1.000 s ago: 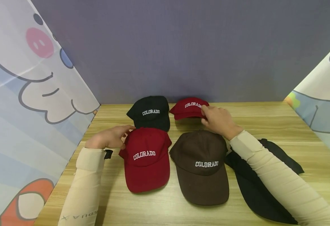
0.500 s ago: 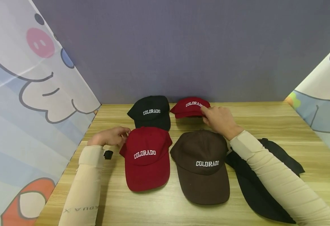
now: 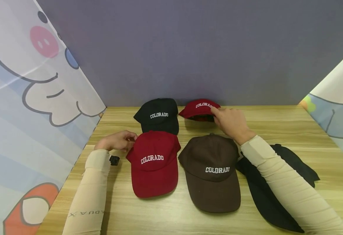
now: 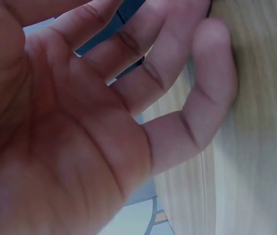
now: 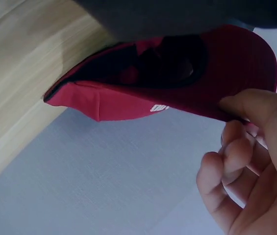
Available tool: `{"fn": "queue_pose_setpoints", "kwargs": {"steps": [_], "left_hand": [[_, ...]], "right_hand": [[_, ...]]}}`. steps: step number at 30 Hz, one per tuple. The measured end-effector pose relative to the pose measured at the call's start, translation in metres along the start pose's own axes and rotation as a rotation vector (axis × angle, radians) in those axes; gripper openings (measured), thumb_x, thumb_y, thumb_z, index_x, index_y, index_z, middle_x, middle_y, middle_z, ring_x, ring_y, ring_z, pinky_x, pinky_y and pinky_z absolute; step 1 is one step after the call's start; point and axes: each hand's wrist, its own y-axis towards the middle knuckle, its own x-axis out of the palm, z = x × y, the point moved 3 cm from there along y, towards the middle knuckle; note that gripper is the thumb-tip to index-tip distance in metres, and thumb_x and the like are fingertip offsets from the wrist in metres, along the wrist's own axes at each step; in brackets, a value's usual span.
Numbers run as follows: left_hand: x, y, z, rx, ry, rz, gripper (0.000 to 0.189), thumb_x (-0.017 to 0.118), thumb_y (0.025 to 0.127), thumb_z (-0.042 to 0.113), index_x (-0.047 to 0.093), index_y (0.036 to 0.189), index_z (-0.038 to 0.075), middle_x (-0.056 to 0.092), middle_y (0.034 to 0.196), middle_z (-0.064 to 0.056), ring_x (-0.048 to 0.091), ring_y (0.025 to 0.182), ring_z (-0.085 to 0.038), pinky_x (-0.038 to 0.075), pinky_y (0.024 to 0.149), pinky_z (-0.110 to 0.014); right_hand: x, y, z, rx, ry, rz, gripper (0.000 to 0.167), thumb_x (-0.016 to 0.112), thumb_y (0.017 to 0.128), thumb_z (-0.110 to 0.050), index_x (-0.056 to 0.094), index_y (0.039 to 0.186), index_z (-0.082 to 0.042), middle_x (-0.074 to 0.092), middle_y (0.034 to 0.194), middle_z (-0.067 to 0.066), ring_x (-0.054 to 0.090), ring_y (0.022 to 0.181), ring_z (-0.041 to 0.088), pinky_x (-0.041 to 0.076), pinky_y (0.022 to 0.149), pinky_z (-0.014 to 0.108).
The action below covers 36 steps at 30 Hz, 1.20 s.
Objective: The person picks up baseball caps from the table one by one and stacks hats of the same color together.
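Note:
My right hand pinches the brim of the rear red cap, which stands against the back wall. In the right wrist view the thumb lies on the underside of the brim, and the cap's dark inside shows. My left hand is beside the front red cap, its fingertips right at the crown's upper left edge. The left wrist view shows its palm with loosely bent fingers; the little finger touches the wooden table, and nothing shows within the hand.
A black cap stands behind the front red one. To the right lie a brown cap and another black cap, partly hidden by my right sleeve. A small black piece sits near my left cuff. Printed panels flank the table.
The rear red cap's brim has tipped up in my right hand, so the cap's opening now shows. My left fingers have drawn back slightly at the front red cap. The head view has shifted a little.

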Motion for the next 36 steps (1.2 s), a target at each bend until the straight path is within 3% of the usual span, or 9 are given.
{"fn": "queue_pose_setpoints", "kwargs": {"steps": [10, 20, 29, 36], "left_hand": [[0.0, 0.001, -0.002, -0.003, 0.007, 0.021, 0.013, 0.052, 0.099, 0.0, 0.064, 0.103, 0.002, 0.053, 0.085, -0.003, 0.046, 0.067, -0.013, 0.042, 0.06, -0.026], [0.0, 0.002, 0.001, -0.017, -0.012, 0.014, 0.012, 0.05, 0.101, -0.001, 0.061, 0.096, 0.003, 0.052, 0.078, -0.004, 0.045, 0.063, -0.014, 0.039, 0.057, -0.026], [0.001, 0.004, 0.0, -0.025, -0.046, 0.009, 0.015, 0.045, 0.099, -0.005, 0.058, 0.094, 0.002, 0.05, 0.08, -0.005, 0.042, 0.061, -0.014, 0.035, 0.056, -0.026], [0.0, 0.005, 0.001, -0.012, -0.038, 0.02, 0.014, 0.045, 0.099, -0.005, 0.058, 0.098, 0.0, 0.051, 0.08, -0.005, 0.045, 0.063, -0.015, 0.036, 0.055, -0.025]], "right_hand": [[-0.017, -0.003, -0.004, -0.024, 0.006, 0.202, 0.014, 0.064, 0.09, -0.002, 0.052, 0.091, -0.009, 0.059, 0.068, 0.01, 0.056, 0.049, 0.035, 0.038, 0.037, 0.045], [-0.045, -0.008, -0.013, 0.01, 0.033, 0.294, 0.016, 0.065, 0.094, -0.005, 0.052, 0.085, -0.01, 0.057, 0.066, 0.007, 0.052, 0.048, 0.03, 0.025, 0.037, 0.034], [-0.071, -0.012, -0.024, 0.007, 0.037, 0.376, 0.011, 0.066, 0.097, -0.01, 0.059, 0.089, -0.011, 0.066, 0.072, 0.006, 0.062, 0.057, 0.029, 0.033, 0.038, 0.037], [-0.093, -0.014, -0.034, -0.025, 0.06, 0.44, 0.009, 0.066, 0.097, -0.012, 0.062, 0.089, -0.01, 0.067, 0.073, 0.004, 0.062, 0.057, 0.026, 0.032, 0.04, 0.037]]}}
